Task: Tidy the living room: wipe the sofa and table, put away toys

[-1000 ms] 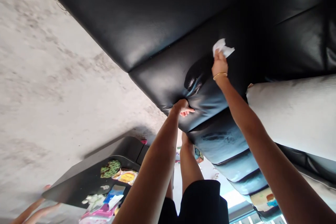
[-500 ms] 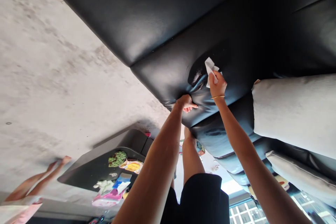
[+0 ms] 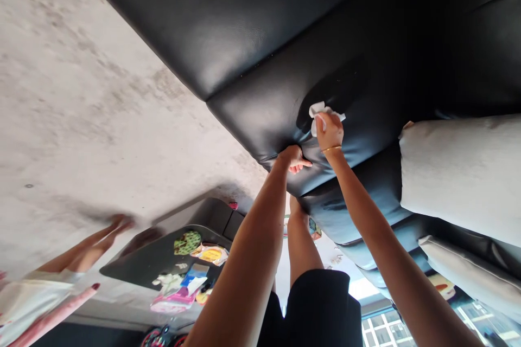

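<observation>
My right hand (image 3: 331, 133) grips a crumpled white tissue (image 3: 318, 110) and presses it on the black leather sofa seat (image 3: 260, 124). Around the tissue the leather shows a darker patch (image 3: 345, 84) that looks wet. Close by on the left, my left hand (image 3: 297, 160) leans on the same seat near its front edge. Its fingers are curled in with one digit sticking out, and nothing shows in them.
Light grey cushions (image 3: 459, 168) lie along the right side. A dark low table (image 3: 138, 260) at lower left bears a green patterned item (image 3: 187, 242), a pink bag (image 3: 171, 301) and packets. Another person's legs (image 3: 93, 244) stand on the mottled pale floor (image 3: 101, 119).
My right hand has moved slightly left with the tissue, which now lies flatter over the shiny spot. My left hand stays in place on the seat. The other person has come closer to the table.
</observation>
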The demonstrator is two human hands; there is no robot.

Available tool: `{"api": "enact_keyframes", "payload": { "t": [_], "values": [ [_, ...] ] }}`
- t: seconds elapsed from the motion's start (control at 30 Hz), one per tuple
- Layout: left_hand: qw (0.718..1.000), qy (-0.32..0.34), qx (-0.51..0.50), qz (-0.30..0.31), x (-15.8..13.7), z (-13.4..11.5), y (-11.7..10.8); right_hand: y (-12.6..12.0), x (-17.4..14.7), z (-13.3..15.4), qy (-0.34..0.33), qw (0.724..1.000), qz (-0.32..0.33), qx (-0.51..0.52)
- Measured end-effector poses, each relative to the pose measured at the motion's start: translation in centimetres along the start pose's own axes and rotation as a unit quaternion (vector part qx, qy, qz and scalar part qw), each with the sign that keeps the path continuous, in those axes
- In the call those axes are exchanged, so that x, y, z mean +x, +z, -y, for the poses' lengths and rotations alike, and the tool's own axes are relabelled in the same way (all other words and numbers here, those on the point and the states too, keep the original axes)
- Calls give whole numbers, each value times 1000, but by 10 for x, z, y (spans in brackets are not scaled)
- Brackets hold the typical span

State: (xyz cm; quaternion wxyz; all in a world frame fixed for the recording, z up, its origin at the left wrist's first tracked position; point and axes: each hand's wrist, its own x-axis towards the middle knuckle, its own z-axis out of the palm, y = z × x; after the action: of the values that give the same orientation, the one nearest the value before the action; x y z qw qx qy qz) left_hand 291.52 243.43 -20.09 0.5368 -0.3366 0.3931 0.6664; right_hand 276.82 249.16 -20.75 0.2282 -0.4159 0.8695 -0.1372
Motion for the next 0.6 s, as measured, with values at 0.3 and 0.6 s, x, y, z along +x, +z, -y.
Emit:
{"api": "enact_keyframes", "payload": {
  "t": [0.3, 0.6],
  "values": [
    [999, 12, 30, -22, 0, -1, 3, -12, -28, -5, 8, 1000, 2, -30],
    [999, 3, 49, -17, 6, 2, 5, -4, 10, -4, -4, 999, -17, 35]
  ]
}}
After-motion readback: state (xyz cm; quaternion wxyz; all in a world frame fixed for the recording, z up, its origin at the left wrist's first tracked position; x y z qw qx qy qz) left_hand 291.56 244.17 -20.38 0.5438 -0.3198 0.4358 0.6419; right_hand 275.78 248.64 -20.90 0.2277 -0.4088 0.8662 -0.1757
